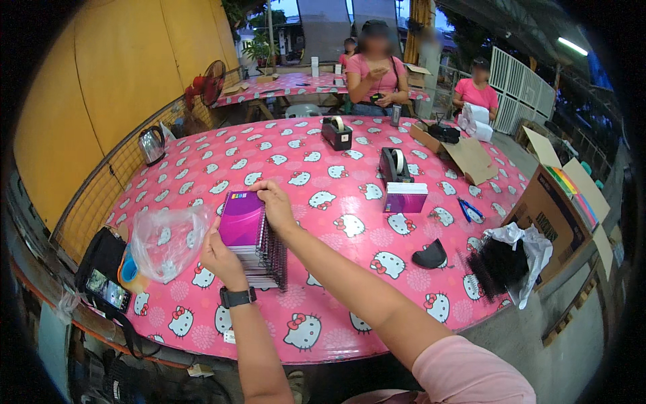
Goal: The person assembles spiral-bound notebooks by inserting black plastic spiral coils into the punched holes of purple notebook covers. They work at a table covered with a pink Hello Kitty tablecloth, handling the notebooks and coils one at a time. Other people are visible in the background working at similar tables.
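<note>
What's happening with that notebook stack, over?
Notebook stack: left hand at left edge, right hand at far right corner. Purple cover on top, spiral bindings facing right. Clear plastic bag close by, left.

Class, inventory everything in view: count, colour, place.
Spiral notebooks: many, purple, left
Booklets: several, purple, centre
Tape dispensers: two, black, centre
Plastic bag: one, clear, left
Electric kettle: one, silver, left
Smartphone: one, black, left
Pliers: one, blue, right
Spiral coils: many, black, right
Cardboard boxes: several, brown, right
Fan: one, red, left
Tablecloth: one, pink, foreground
People: several, pink tops, background
Wristwatch: one, black, left wrist
Left grip: one, bare, on notebooks
Right grip: one, bare, on notebooks
</note>
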Motion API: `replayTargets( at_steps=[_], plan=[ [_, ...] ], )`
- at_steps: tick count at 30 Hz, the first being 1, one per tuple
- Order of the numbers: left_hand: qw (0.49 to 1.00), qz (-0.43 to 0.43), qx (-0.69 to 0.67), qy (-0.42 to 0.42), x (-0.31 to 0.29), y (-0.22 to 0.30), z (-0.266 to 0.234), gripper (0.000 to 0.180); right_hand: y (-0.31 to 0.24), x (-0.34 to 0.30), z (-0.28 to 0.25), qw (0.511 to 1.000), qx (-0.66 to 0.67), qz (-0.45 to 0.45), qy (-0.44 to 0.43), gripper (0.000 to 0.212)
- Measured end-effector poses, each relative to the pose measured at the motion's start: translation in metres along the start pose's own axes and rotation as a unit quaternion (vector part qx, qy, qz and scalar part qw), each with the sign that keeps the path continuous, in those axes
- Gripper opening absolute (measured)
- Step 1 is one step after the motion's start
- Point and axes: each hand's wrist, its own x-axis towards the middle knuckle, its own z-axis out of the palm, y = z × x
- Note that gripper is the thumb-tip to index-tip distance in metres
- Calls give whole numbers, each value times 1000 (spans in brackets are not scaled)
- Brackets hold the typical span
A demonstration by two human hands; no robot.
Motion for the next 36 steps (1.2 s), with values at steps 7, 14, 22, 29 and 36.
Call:
replayTargets(
  at_steps=[7, 14, 22, 29, 36],
  plan=[
    [996, 64, 33, 60, 4, 14, -3, 28, -32, -15, -53, 949, -248, -192, 22, 26],
    [939, 324, -74, -93, -96, 103, 26, 12, -103, -57, -299, 727, -658, -140, 134, 16],
    [917, 210, -98, -324, -183, 34, 127, 19, -95, -51, -359, 580, -803, -125, 61, 22],
    [941, 62, -69, -326, -187, -2, 128, 16, -109, -39, -367, 638, -756, -137, 53, 17],
    [971, -4, -61, -232, -177, 0, 133, 34, -131, -84, -240, 708, -690, -77, -130, 19]
  ],
)
